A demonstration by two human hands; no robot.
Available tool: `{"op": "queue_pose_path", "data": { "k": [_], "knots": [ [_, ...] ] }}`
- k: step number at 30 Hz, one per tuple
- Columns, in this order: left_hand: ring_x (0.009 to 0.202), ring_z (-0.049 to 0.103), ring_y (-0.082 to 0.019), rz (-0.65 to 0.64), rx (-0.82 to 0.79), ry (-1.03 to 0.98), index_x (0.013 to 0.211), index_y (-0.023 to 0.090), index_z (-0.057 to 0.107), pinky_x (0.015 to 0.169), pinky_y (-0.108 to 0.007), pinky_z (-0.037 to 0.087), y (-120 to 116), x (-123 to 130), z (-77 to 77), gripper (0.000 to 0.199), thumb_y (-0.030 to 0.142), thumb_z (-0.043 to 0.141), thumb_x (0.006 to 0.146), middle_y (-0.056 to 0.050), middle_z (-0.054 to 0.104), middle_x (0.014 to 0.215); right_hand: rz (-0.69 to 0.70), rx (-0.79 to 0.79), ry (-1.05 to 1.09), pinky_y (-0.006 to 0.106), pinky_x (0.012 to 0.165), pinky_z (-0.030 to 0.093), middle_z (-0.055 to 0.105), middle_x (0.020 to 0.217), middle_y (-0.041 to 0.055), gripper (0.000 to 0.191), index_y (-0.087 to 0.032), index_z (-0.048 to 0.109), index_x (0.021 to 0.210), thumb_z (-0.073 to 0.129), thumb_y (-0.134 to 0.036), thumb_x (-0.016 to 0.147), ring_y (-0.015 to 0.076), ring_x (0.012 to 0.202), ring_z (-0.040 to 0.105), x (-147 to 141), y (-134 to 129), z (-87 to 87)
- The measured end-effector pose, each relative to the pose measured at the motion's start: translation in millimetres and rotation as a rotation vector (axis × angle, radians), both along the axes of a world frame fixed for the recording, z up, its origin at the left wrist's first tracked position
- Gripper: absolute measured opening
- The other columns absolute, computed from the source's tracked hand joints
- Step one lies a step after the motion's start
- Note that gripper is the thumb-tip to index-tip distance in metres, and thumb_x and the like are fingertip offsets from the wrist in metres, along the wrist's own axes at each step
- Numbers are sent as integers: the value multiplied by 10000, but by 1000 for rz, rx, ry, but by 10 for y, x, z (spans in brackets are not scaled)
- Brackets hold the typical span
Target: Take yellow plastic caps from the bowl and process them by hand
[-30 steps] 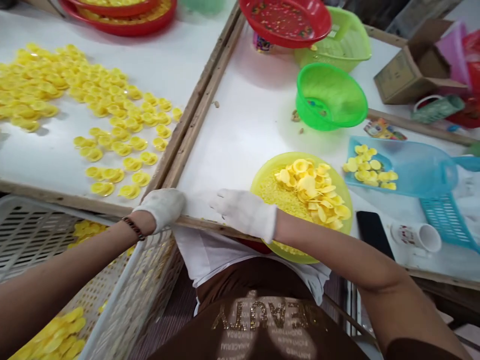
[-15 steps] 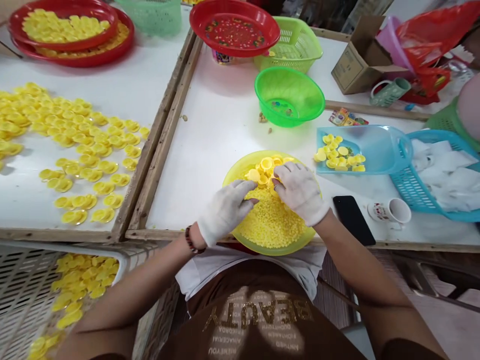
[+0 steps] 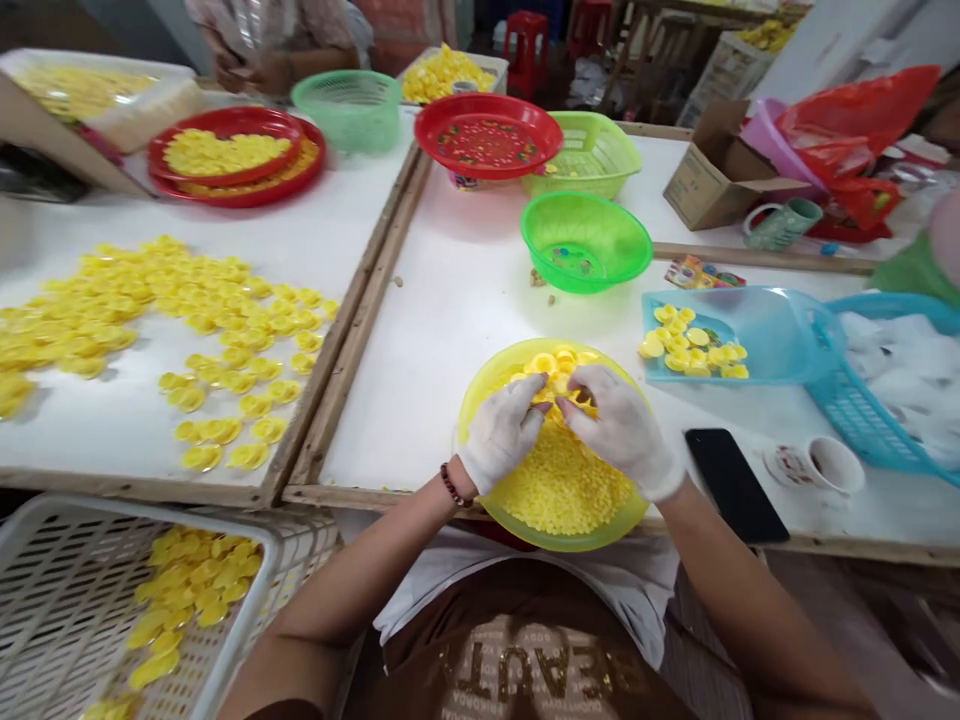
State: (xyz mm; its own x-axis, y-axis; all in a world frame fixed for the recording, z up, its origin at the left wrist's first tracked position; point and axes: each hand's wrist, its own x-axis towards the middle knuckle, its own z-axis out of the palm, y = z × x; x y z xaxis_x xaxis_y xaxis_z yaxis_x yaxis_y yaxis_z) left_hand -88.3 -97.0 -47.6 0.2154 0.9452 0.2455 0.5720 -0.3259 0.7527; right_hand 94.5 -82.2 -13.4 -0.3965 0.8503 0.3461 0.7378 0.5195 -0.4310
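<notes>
A round yellow basin (image 3: 473,388) stands at the table's front edge. Small yellow beads (image 3: 566,490) fill its near part, and yellow round plastic pieces (image 3: 555,362) lie at its far side. My left hand (image 3: 507,428), in a white glove with bare fingertips, is over the basin's left side, its fingers closed on something I cannot make out. Over the right side is my gloved right hand (image 3: 626,428), thumb and fingers pinched at the yellow pieces. Both sets of fingertips nearly meet above the beads; what they hold is too small to name.
A green bowl (image 3: 586,240) and red tray (image 3: 487,137) stand beyond. To the right are a blue tray (image 3: 776,335), a phone (image 3: 735,485) and a cup (image 3: 816,465). Yellow pieces (image 3: 225,290) cover the left table. Another person's hands (image 3: 255,75) show at the upper left.
The view has tilted up and swung left, showing another person at the far table. My hands have come closer together over the basin, the right one turned inward.
</notes>
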Motion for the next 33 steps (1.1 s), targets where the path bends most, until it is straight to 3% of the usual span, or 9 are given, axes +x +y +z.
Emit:
{"op": "queue_pose_path", "data": {
  "k": [4, 7, 13, 17, 20, 23, 28, 30, 33],
  "knots": [
    [896, 680, -203, -91, -188, -328, 1205, 164, 642, 837, -340, 574, -157, -129, 138, 309, 328, 574, 952, -87, 710, 959, 124, -46, 208, 368, 817, 543, 666, 959, 59, 61, -225, 579, 969, 609, -273, 947, 220, 924, 658, -41, -188, -72],
    [884, 685, -209, -49, -192, -347, 1214, 162, 648, 803, -331, 572, -273, -284, 166, 357, 353, 642, 913, -89, 720, 960, 244, -33, 216, 397, 896, 550, 674, 1036, 66, 57, -234, 579, 1013, 580, -219, 958, 234, 1024, 667, -154, -291, -233],
    [988, 684, -261, 96, 67, 129, 1193, 202, 677, 917, -436, 521, -367, -518, 11, 298, 250, 630, 902, -101, 740, 1021, 225, -92, -24, 441, 911, 540, 659, 1137, 133, 261, -167, 548, 1209, 567, -250, 962, 280, 1047, 635, -328, -420, -406],
    [1154, 614, -298, 73, 172, 350, 1160, 211, 684, 1000, -490, 442, -396, -544, -96, 260, 243, 649, 904, -107, 708, 1197, 301, -113, -293, 450, 868, 506, 655, 1031, 144, 261, -129, 616, 1114, 514, -342, 1002, 288, 971, 603, -364, -498, -406],
    [1171, 579, -319, 111, 173, 392, 1129, 210, 679, 983, -497, 434, -393, -529, -130, 248, 308, 677, 901, -107, 673, 1264, 313, -186, -289, 371, 754, 478, 654, 900, 96, 241, -149, 627, 951, 474, -320, 1024, 222, 820, 586, -335, -481, -434],
    [1099, 608, -303, 84, 171, 379, 1151, 197, 643, 954, -486, 450, -391, -485, -128, 254, 269, 656, 908, -96, 700, 1182, 232, -394, 10, 296, 619, 404, 563, 700, -1, 317, -196, 545, 756, 487, -359, 1022, 143, 634, 487, -289, -407, -405],
    [1010, 669, -260, -15, 129, 194, 1264, 182, 535, 916, -417, 520, -414, -298, -125, 418, 175, 645, 860, -101, 713, 1123, 14, -784, 948, 246, 458, 289, 378, 575, -70, 447, -221, 415, 686, 553, -540, 968, 83, 482, 334, -369, -254, -198],
    [1002, 682, -259, -23, 96, 138, 1298, 194, 500, 912, -409, 537, -415, -204, -133, 486, 170, 649, 836, -97, 713, 1097, 0, -824, 1219, 237, 433, 265, 356, 572, -81, 462, -225, 398, 693, 592, -566, 939, 68, 450, 299, -454, -199, -141],
    [1058, 684, -259, -28, 60, 59, 1338, 206, 452, 954, -407, 540, -407, -96, -143, 557, 162, 646, 817, -98, 706, 1130, -19, -753, 1397, 233, 448, 304, 373, 575, -81, 465, -225, 399, 702, 598, -577, 932, 64, 444, 350, -565, -137, -132]
  ]
}}
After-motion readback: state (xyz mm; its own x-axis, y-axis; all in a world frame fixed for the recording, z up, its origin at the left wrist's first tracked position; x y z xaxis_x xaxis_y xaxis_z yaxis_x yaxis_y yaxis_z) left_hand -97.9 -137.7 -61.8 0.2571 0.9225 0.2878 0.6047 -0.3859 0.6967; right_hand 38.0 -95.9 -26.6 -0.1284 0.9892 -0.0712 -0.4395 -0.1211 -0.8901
